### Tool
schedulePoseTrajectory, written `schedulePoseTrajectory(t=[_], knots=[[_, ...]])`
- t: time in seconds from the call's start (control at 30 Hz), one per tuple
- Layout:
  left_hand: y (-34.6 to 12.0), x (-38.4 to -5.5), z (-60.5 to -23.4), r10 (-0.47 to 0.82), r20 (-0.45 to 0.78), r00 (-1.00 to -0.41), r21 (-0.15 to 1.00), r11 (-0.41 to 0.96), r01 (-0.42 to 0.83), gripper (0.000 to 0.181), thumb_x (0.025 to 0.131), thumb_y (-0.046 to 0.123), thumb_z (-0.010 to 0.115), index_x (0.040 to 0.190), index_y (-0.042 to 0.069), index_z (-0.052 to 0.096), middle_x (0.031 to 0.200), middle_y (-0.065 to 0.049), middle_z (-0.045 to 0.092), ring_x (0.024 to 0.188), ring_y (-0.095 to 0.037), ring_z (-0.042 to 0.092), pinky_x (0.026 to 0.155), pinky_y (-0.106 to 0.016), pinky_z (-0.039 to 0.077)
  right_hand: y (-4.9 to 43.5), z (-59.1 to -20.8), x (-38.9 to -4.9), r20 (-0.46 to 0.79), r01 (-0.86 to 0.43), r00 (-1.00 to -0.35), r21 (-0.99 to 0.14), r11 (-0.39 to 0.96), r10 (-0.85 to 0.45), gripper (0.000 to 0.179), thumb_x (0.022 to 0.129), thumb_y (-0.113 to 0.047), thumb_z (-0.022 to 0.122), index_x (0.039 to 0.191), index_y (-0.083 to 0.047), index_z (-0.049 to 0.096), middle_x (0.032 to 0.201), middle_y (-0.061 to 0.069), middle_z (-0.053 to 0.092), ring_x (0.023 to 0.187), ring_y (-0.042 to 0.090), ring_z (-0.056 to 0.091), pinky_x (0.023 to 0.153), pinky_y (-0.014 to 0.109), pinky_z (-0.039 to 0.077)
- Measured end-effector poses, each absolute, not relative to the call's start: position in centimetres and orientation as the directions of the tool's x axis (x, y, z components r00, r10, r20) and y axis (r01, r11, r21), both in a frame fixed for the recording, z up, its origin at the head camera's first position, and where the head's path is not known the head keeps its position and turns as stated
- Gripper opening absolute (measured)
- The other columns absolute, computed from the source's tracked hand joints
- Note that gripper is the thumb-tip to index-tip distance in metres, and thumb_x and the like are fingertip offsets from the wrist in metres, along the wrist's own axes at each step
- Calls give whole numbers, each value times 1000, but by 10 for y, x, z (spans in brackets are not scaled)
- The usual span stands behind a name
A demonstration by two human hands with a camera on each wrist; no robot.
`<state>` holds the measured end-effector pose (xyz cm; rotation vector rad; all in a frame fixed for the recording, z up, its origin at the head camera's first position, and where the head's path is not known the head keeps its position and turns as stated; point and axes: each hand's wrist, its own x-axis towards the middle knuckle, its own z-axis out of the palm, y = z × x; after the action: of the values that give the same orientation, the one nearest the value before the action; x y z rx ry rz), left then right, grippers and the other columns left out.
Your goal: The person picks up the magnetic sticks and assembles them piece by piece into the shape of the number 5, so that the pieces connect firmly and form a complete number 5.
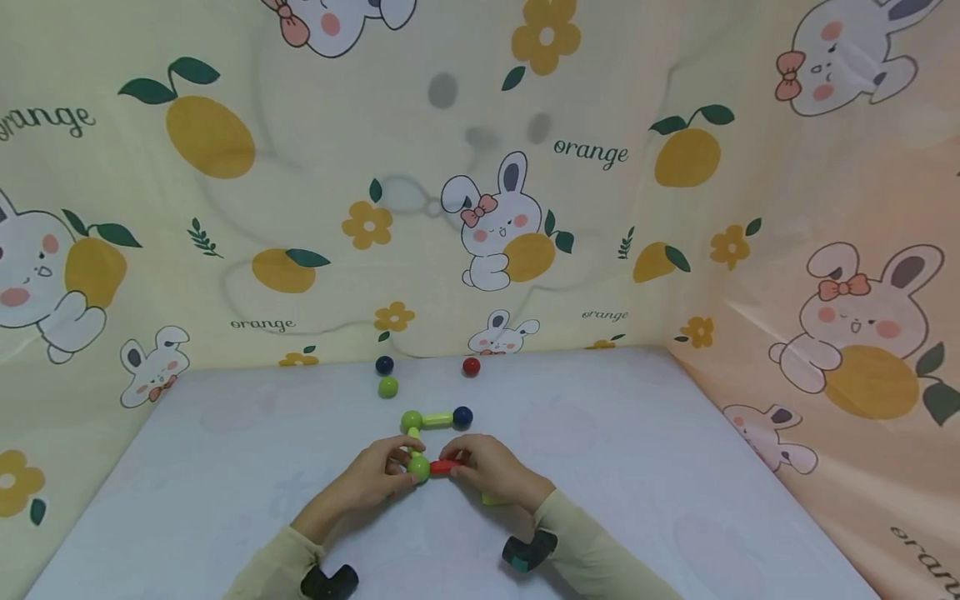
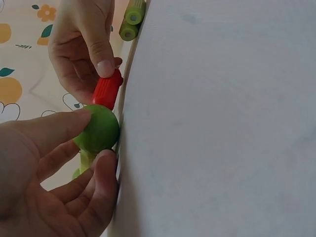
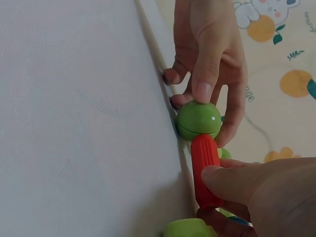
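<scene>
My left hand (image 1: 378, 472) holds a green ball (image 2: 100, 129) between thumb and fingers. My right hand (image 1: 487, 468) pinches a short red rod (image 3: 204, 170), whose end meets the green ball. From that same ball a yellow-green rod (image 1: 414, 435) runs away to a second green ball (image 1: 411, 421). Another yellow-green rod (image 1: 437, 420) joins this one to a dark blue ball (image 1: 462, 417) on the right. The pieces form a bent chain on the white table (image 1: 615, 467).
Toward the table's back lie a loose dark blue ball (image 1: 385, 365), a loose green ball (image 1: 387, 387) and a red ball (image 1: 471, 367). Yellow-green rods (image 2: 132, 19) lie beside my right hand, mostly hidden by it in the head view. A printed cloth (image 1: 330, 167) hangs behind.
</scene>
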<state>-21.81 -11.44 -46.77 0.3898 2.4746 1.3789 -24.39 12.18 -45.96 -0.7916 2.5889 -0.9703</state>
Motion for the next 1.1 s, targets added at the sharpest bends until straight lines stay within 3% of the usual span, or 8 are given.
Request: schedulePoseTrajectory(t=[0.3, 0.5, 1.1], knots=[[-116, -219, -469, 345, -107, -932, 837, 537, 103, 40, 89, 10, 75, 127, 10, 63, 106, -7, 70, 88, -16, 60, 74, -30, 52, 126, -458, -246, -76, -369, -824, -681, 633, -562, 24, 95, -17, 70, 118, -14, 71, 105, -3, 71, 88, 4, 60, 80, 21, 51], [-115, -220, -469, 329, -129, -935, 844, 531, 70, 40, 89, 10, 75, 127, 11, 63, 107, -6, 69, 87, -15, 60, 73, -28, 52, 135, -455, -252, -75, -350, -833, -695, 628, -548, 26, 100, -25, 64, 121, -13, 71, 107, -3, 70, 92, 9, 61, 79, 24, 52], [-113, -222, -471, 314, -161, -936, 853, 521, 28, 41, 89, 6, 73, 128, 12, 63, 107, -7, 67, 81, -16, 59, 68, -29, 52, 157, -445, -268, -32, -330, -861, -725, 604, -508, 27, 102, -24, 59, 123, -11, 70, 121, 4, 70, 101, 16, 60, 87, 33, 51]])
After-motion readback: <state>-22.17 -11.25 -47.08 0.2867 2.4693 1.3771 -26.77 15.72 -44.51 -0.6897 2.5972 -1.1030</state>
